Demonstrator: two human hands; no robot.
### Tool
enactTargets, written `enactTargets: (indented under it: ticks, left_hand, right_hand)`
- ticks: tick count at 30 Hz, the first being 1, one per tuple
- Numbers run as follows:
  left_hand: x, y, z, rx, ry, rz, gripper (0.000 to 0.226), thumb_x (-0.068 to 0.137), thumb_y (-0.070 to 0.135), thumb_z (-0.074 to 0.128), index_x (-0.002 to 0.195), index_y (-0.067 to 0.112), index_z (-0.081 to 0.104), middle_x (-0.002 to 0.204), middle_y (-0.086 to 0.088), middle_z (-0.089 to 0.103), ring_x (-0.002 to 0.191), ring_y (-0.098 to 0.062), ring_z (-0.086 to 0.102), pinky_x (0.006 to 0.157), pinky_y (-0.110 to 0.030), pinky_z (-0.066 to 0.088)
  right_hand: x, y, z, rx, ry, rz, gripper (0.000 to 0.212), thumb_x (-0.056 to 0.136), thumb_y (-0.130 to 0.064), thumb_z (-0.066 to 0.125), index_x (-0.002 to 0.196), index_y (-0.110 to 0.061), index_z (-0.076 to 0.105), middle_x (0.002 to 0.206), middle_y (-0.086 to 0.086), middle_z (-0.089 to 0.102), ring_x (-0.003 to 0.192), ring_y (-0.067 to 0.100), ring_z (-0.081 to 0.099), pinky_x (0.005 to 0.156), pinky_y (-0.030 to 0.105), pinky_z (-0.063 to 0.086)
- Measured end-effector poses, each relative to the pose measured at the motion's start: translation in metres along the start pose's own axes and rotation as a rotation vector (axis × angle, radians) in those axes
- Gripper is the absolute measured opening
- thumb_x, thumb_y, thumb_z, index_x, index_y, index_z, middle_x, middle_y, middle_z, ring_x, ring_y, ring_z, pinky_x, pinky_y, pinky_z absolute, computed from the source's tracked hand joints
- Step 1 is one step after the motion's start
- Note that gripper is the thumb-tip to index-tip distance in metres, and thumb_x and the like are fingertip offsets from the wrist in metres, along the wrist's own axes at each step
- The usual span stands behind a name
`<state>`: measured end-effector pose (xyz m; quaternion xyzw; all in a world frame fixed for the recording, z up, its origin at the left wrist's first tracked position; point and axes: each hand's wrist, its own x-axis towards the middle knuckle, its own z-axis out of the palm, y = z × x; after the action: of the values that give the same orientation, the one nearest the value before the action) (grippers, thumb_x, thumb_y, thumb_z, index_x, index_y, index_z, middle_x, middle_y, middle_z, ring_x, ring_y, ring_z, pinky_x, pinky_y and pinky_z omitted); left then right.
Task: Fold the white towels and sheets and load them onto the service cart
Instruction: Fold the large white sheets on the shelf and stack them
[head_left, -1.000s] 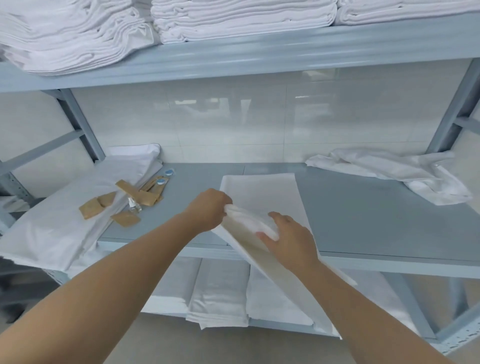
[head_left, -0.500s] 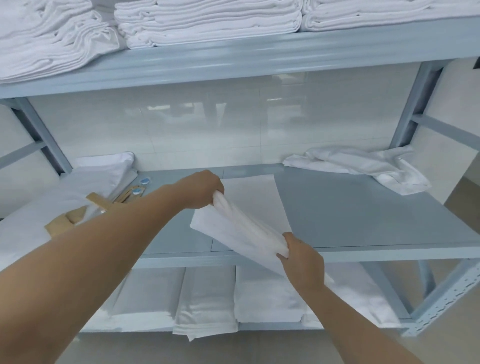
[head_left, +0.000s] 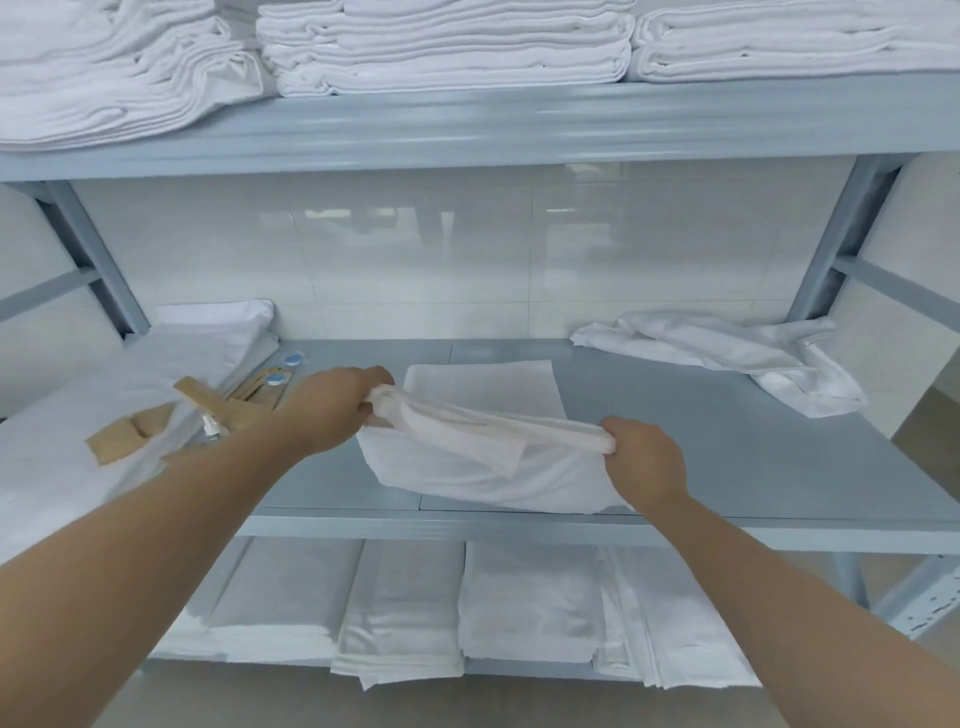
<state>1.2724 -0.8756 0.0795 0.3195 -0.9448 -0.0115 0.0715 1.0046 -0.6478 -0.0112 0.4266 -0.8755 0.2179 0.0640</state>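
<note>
I hold a white towel (head_left: 483, 467) over the middle shelf (head_left: 727, 457) of a blue-grey rack. My left hand (head_left: 332, 405) grips its left end and my right hand (head_left: 644, 462) grips its right end. The top edge is stretched between them and the rest hangs down onto the shelf. Its far part lies flat behind my hands. An unfolded white sheet (head_left: 727, 353) lies crumpled at the shelf's back right.
Folded white linen stacks (head_left: 447, 47) fill the top shelf, and several more folded pieces (head_left: 530, 603) lie on the bottom shelf. At the left lie a white pillow (head_left: 104, 415), brown paper packets (head_left: 208, 410) and small blue-capped items (head_left: 293, 358). A tiled wall is behind.
My hands have moved apart, the right one swinging out to the right, so the towel now stretches level between them instead of hanging over the shelf's front edge.
</note>
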Motion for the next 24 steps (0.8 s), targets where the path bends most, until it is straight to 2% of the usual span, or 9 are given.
enactTargets:
  ticks: [3,5,7,10,15,17,18,20,24]
  left_hand:
    - [-0.022,-0.001,0.027,0.058,0.125,-0.058,0.055,0.091,0.041,0.053,0.141,0.024,0.040,0.138,0.000,0.049,0.102,-0.026,0.061,0.063,-0.029,0.036]
    - [-0.035,-0.001,0.042,0.084,0.214,0.013,0.080,0.077,0.069,0.055,0.139,0.019,0.047,0.139,-0.004,0.050,0.109,-0.027,0.060,0.063,-0.031,0.043]
    - [-0.042,0.000,0.051,0.124,0.235,0.061,0.101,0.060,0.085,0.049,0.136,0.018,0.052,0.136,-0.010,0.053,0.115,-0.030,0.058,0.077,-0.041,0.052]
    - [-0.049,0.008,0.064,0.150,0.236,0.097,0.098,0.060,0.076,0.066,0.138,0.018,0.051,0.136,-0.014,0.054,0.120,-0.033,0.056,0.099,-0.050,0.044]
    - [-0.062,0.022,0.086,0.282,0.213,0.112,0.087,0.070,0.057,0.067,0.145,0.020,0.041,0.131,-0.008,0.057,0.117,-0.031,0.056,0.104,-0.055,0.037]
    - [-0.061,0.025,0.090,0.288,0.134,0.036,0.076,0.075,0.041,0.065,0.144,0.019,0.040,0.115,-0.004,0.064,0.102,-0.030,0.062,0.098,-0.047,0.042]
    - [-0.058,0.024,0.091,0.245,0.110,-0.018,0.066,0.079,0.035,0.060,0.140,0.020,0.042,0.105,-0.001,0.065,0.092,-0.029,0.063,0.087,-0.039,0.046]
    - [-0.049,0.016,0.092,0.086,0.121,-0.126,0.044,0.084,0.029,0.054,0.127,0.021,0.047,0.091,0.000,0.064,0.078,-0.030,0.062,0.061,-0.030,0.041]
    - [-0.018,-0.019,0.080,-0.364,0.179,-0.260,0.018,0.086,0.026,0.064,0.094,0.019,0.049,0.078,-0.002,0.060,0.078,-0.032,0.061,0.057,-0.029,0.034]
  right_hand:
    - [0.022,-0.014,-0.010,0.001,0.023,-0.046,0.023,0.078,-0.001,0.050,0.089,-0.015,0.064,0.082,0.005,0.065,0.079,0.031,0.059,0.059,0.031,0.040]
    - [0.033,-0.022,-0.015,-0.012,0.020,-0.073,0.021,0.078,-0.002,0.049,0.087,-0.016,0.063,0.082,0.005,0.065,0.080,0.031,0.059,0.058,0.031,0.040]
    - [0.042,-0.028,-0.019,-0.050,0.008,-0.097,0.019,0.079,-0.003,0.049,0.086,-0.016,0.062,0.084,0.004,0.065,0.082,0.031,0.059,0.059,0.031,0.040]
    - [0.051,-0.035,-0.020,-0.070,0.002,-0.131,0.016,0.079,-0.004,0.049,0.083,-0.016,0.059,0.083,0.005,0.064,0.080,0.030,0.059,0.058,0.030,0.039]
    - [0.062,-0.043,-0.014,-0.067,0.032,-0.146,0.017,0.079,-0.004,0.049,0.080,-0.017,0.060,0.077,0.003,0.063,0.076,0.030,0.059,0.054,0.029,0.035]
    - [0.067,-0.046,-0.010,-0.054,0.029,-0.175,0.016,0.081,-0.006,0.051,0.084,-0.017,0.062,0.078,0.004,0.064,0.077,0.030,0.060,0.054,0.030,0.035]
    - [0.070,-0.048,-0.008,-0.037,0.027,-0.188,0.016,0.082,-0.007,0.052,0.086,-0.017,0.063,0.080,0.004,0.065,0.078,0.030,0.060,0.055,0.030,0.035]
    - [0.077,-0.049,-0.006,0.027,0.041,-0.203,0.013,0.084,-0.011,0.055,0.088,-0.019,0.064,0.081,0.004,0.067,0.078,0.029,0.060,0.056,0.030,0.036]
    - [0.102,-0.043,-0.006,0.188,0.046,-0.168,0.005,0.084,-0.021,0.067,0.088,-0.022,0.070,0.080,0.003,0.068,0.078,0.026,0.061,0.063,0.035,0.048]
